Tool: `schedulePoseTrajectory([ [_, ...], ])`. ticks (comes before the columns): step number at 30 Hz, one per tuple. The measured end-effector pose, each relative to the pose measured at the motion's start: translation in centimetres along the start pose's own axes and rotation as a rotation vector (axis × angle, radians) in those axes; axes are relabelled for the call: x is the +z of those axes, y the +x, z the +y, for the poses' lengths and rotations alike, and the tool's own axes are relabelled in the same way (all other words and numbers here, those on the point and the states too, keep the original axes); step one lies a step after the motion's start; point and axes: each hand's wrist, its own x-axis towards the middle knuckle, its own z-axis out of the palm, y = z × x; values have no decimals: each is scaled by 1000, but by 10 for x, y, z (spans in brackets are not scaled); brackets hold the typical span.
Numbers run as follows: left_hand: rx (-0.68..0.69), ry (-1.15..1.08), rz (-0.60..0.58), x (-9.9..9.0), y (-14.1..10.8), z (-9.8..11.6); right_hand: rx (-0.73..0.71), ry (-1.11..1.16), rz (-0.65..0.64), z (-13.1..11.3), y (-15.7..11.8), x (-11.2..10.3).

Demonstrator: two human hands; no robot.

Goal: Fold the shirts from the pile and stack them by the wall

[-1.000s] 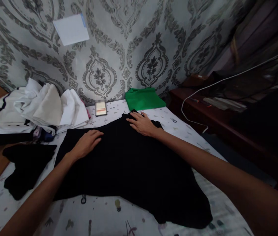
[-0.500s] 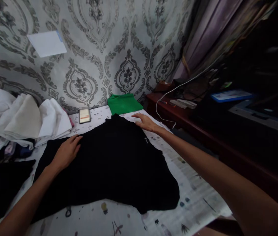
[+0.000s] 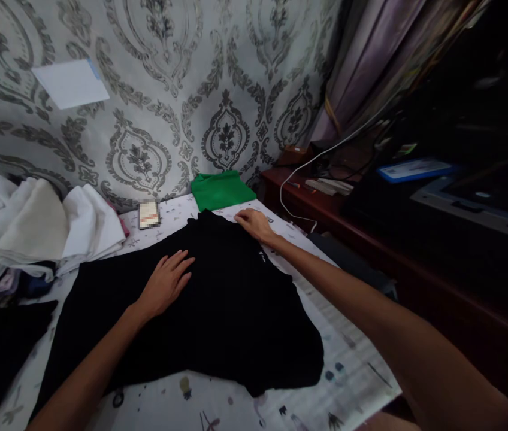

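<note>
A black shirt (image 3: 218, 311) is spread over a white printed sheet (image 3: 146, 407), with a small white mark near its right edge. My left hand (image 3: 166, 284) rests flat on the middle of the shirt, fingers stretched out and slightly apart. At the shirt's upper right edge, beside the collar end, my right hand (image 3: 254, 224) has its fingertips drawn together in a pinch on the fabric. The exact grip is partly hidden by the fingers.
Behind the collar lies a folded green cloth (image 3: 223, 190). White folded clothes (image 3: 87, 224) are heaped at left, with another black garment (image 3: 2, 335) nearer. A small pixelated card (image 3: 148, 214) sits by the wall. A dark red desk (image 3: 276, 179) with a white cable (image 3: 299, 221) borders the right.
My left hand has slid right from the shirt's upper left edge to its middle. My right hand's fingers have closed at the shirt's edge. The view has shifted slightly.
</note>
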Motion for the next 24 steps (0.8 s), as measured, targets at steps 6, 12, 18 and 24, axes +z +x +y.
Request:
schedulePoseTrajectory([
  [6,-27,27,-18,-3,2,3,-90,60,-84,-20,19,0],
  [12,-13,32,8,0,1,2,-2,76,-37,-20,53,-7],
  [18,-14,39,11,1,1,2,54,70,-77,-18,52,10],
  [24,-1,25,18,1,0,-1,77,111,-49,-12,23,-4],
])
